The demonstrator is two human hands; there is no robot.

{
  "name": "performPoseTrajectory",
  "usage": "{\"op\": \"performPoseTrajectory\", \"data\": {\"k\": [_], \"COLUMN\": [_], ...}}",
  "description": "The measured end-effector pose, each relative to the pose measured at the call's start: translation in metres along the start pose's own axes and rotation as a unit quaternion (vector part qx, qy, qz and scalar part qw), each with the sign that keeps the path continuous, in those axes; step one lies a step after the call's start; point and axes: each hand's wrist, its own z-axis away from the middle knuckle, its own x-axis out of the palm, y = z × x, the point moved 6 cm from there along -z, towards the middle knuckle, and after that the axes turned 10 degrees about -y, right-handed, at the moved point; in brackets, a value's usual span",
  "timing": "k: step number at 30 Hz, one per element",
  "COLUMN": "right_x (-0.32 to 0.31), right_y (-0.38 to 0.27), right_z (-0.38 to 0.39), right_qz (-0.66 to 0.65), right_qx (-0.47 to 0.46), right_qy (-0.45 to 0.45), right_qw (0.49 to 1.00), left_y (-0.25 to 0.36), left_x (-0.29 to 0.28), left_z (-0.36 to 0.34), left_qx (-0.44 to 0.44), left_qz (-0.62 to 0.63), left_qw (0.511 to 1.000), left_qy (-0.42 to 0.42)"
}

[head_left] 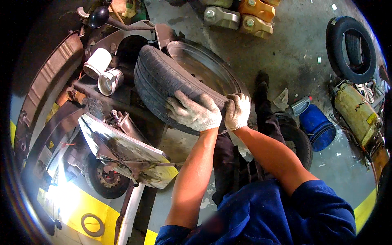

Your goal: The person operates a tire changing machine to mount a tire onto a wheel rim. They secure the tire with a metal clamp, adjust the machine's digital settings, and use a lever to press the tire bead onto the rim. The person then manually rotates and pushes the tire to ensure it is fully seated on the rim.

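A black tyre [157, 87] stands in front of me, its grooved tread turned to the left. Against its right side is a dusty, brownish steel wheel rim [196, 65]; I cannot tell how far the tyre is seated on it. Both my hands wear whitish work gloves, dirty from use. Across the tread's near part lies my left hand [196, 112], fingers slightly bent and thumb over the tyre's shoulder. My right hand [237, 111] is curled over the near edge beside it, fingers closed together, their tips partly hidden.
Tyre-machine parts surround the left side: a metal arm [130, 27], white cups [98, 63] and a worn angled plate [122, 143]. Plastic jugs [222, 18] stand at the back. To the right are another tyre [300, 143], a blue bucket [318, 126] and a yellowish tank [355, 110].
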Motion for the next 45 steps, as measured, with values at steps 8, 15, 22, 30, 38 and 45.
{"op": "performPoseTrajectory", "data": {"k": [8, 15, 22, 30, 38, 45], "right_x": [0.0011, -0.0031, 0.0014, -0.0053, -0.0044, -0.0003], "right_y": [0.0011, -0.0026, 0.0023, -0.0045, -0.0003, 0.0018], "right_z": [-0.0003, -0.0006, 0.0008, -0.0008, 0.0025, 0.0009], "right_qz": [0.002, 0.003, -0.009, -0.009, -0.021, -0.018], "right_qx": [0.001, 0.004, 0.008, 0.012, 0.007, 0.006], "right_qy": [-0.002, 0.009, -0.004, 0.007, 0.011, 0.001], "right_qw": [1.000, 1.000, 1.000, 1.000, 1.000, 1.000], "left_y": [0.0007, 0.0003, 0.0001, 0.0016, 0.0041, 0.0001], "left_x": [-0.0011, -0.0011, -0.0005, -0.0001, -0.0027, 0.0029], "left_z": [-0.0006, -0.0002, -0.0005, 0.0008, 0.0028, 0.0032], "left_qx": [-0.004, -0.006, 0.003, 0.008, 0.004, 0.002], "left_qz": [0.016, 0.014, 0.014, 0.007, -0.007, 0.002], "left_qw": [1.000, 1.000, 1.000, 1.000, 1.000, 1.000], "left_qy": [-0.004, -0.009, -0.010, -0.009, -0.004, 0.012]}}
